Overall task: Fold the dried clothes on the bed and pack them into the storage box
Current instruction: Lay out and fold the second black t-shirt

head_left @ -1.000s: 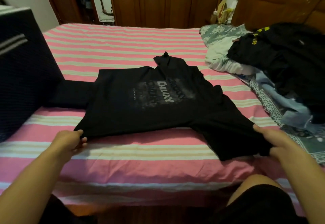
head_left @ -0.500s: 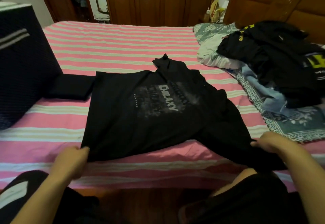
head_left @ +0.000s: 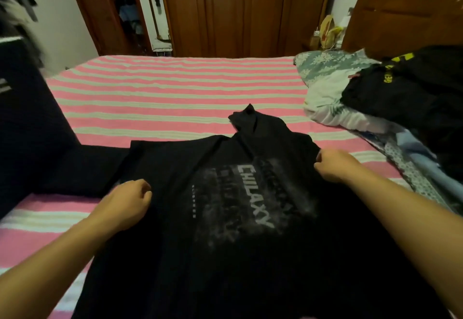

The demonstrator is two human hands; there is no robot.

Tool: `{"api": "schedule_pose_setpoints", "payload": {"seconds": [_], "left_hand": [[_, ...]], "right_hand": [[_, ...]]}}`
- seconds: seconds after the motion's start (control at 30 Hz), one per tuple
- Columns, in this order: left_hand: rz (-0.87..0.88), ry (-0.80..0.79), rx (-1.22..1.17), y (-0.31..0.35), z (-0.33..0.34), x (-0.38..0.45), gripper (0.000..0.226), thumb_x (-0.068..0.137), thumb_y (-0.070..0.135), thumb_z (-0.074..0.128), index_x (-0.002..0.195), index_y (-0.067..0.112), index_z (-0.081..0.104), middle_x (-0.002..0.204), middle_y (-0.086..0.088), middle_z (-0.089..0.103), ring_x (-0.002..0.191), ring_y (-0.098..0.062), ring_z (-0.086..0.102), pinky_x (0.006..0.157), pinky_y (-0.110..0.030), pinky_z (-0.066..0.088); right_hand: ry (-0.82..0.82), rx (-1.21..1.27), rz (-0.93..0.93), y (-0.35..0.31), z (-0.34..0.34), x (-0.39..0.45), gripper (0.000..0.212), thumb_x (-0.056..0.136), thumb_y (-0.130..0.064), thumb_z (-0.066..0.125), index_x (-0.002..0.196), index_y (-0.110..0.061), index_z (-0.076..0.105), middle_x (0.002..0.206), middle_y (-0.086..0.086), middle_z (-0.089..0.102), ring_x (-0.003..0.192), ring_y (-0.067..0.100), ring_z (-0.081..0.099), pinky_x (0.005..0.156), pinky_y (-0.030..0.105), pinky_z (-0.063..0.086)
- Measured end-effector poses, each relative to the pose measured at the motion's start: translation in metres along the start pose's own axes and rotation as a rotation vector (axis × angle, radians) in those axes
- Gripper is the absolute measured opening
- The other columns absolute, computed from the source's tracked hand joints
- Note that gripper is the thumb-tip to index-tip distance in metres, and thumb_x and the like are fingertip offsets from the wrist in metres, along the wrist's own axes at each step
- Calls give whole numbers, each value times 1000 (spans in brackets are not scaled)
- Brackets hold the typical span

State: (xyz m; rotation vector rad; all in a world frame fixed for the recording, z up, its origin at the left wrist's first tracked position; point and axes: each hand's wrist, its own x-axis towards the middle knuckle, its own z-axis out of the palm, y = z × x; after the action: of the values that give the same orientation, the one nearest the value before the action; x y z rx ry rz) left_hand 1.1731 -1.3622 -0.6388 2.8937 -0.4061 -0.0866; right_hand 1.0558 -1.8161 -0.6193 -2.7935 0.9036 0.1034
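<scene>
A black T-shirt (head_left: 225,243) with a grey "CHILAXY" print lies flat, print up, on the pink-and-white striped bed (head_left: 175,88). Its collar end points away from me and one sleeve (head_left: 250,120) is bunched up at the far end. My left hand (head_left: 125,201) sits on the shirt's left side, its fingers curled into the cloth. At the right shoulder edge my right hand (head_left: 335,165) holds the fabric with curled fingers. The dark navy storage box (head_left: 25,130) stands on the bed at the left, with a dark flap (head_left: 82,165) lying beside the shirt.
A pile of unfolded dark clothes (head_left: 413,93) lies at the right on a floral blanket (head_left: 325,85) and blue cloth (head_left: 413,158). A wooden wardrobe (head_left: 238,10) stands beyond the bed's far edge. Bare striped sheet stretches behind the shirt.
Both hands left the shirt's near hem corners and moved up to its upper left side and right shoulder. The shirt now lies closer to me and fills the lower view.
</scene>
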Motion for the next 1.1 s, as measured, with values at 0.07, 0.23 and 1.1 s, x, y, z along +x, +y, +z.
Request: {"api": "schedule_pose_setpoints", "payload": {"seconds": [0.07, 0.23, 1.1], "left_hand": [[28, 30, -21, 9, 8, 56, 31, 103, 29, 46, 127, 19, 63, 129, -6, 64, 114, -26, 62, 95, -40, 50], [96, 91, 76, 4, 40, 199, 41, 107, 27, 37, 143, 16, 53, 140, -11, 57, 125, -32, 56, 102, -45, 46], [727, -117, 2, 69, 87, -110, 65, 99, 69, 28, 154, 36, 39, 162, -2, 35, 152, -26, 28, 121, -40, 20]], "right_hand": [[37, 21, -11, -12, 6, 51, 24, 92, -21, 52, 111, -13, 65, 117, 16, 65, 101, 34, 62, 79, 35, 48], [77, 59, 67, -37, 23, 188, 39, 96, -33, 53, 122, -6, 63, 131, 22, 60, 115, 37, 59, 88, 37, 46], [51, -76, -336, -11, 36, -22, 47, 95, -45, 56, 136, -23, 60, 144, 12, 49, 133, 37, 41, 114, 46, 33]]}}
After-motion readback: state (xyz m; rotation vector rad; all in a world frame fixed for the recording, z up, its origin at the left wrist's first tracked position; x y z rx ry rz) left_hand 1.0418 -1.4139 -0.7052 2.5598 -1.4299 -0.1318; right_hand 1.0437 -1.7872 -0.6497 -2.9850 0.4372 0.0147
